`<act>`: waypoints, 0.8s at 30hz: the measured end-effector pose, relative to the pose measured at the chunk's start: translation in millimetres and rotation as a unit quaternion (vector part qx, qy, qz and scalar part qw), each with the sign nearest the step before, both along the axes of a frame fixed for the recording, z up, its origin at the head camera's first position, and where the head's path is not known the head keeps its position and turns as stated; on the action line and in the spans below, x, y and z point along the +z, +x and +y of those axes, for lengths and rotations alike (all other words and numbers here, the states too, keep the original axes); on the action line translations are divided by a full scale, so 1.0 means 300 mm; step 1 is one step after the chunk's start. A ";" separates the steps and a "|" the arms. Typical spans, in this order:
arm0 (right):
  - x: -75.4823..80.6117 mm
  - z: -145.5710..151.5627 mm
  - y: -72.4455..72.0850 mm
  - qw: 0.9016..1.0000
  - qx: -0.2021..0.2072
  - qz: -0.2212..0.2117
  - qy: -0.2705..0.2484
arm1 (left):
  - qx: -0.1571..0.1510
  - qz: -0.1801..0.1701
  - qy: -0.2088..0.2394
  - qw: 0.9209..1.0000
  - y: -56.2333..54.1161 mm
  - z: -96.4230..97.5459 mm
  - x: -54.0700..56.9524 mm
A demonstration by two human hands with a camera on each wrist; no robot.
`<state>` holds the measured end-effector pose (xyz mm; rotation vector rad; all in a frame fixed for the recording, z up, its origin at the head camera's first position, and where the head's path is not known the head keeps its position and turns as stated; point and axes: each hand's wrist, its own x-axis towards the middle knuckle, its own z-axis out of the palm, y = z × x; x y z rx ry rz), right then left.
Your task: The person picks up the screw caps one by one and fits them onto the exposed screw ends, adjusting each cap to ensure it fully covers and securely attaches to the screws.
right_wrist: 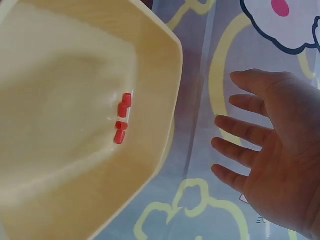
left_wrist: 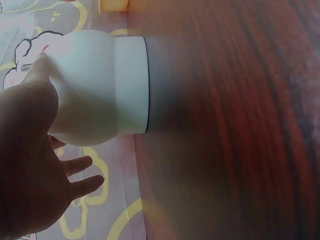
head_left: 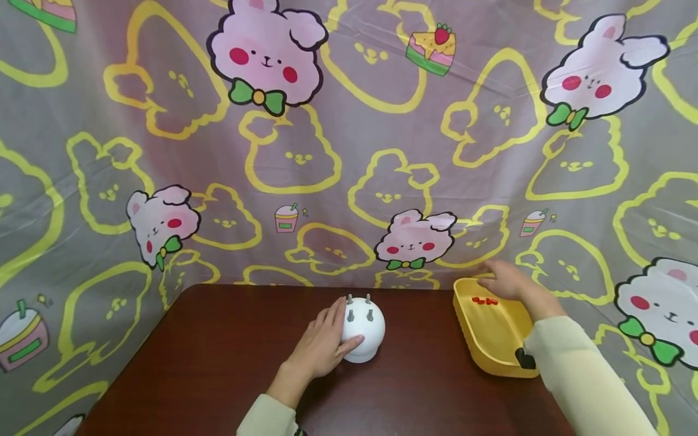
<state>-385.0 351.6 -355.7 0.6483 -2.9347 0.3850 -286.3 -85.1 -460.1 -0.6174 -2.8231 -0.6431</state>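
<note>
A white round object (head_left: 364,336) with a short cylindrical base stands on the table, and several small grey pegs (head_left: 370,315) stick up from its top. My left hand (head_left: 322,342) holds its left side, thumb across the front and fingers toward the back. In the left wrist view the rounded white body (left_wrist: 92,90) lies against that hand. My right hand (head_left: 507,281) is over the far end of a yellow tray (head_left: 463,324), its fingers spread and holding nothing. Several small red cylinders (right_wrist: 123,110) lie close together inside the tray at its far end.
The dark brown wooden table (head_left: 229,351) carries the white object and the tray. Behind its far edge hangs a grey curtain (head_left: 338,212) printed with cartoon rabbits. A black strap piece (head_left: 525,358) shows at the right sleeve, over the tray's near right corner.
</note>
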 end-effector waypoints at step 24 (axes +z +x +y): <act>-0.054 0.013 -0.081 0.997 -0.039 -0.068 0.015 | -0.021 -0.021 0.036 0.999 -0.001 0.009 -0.006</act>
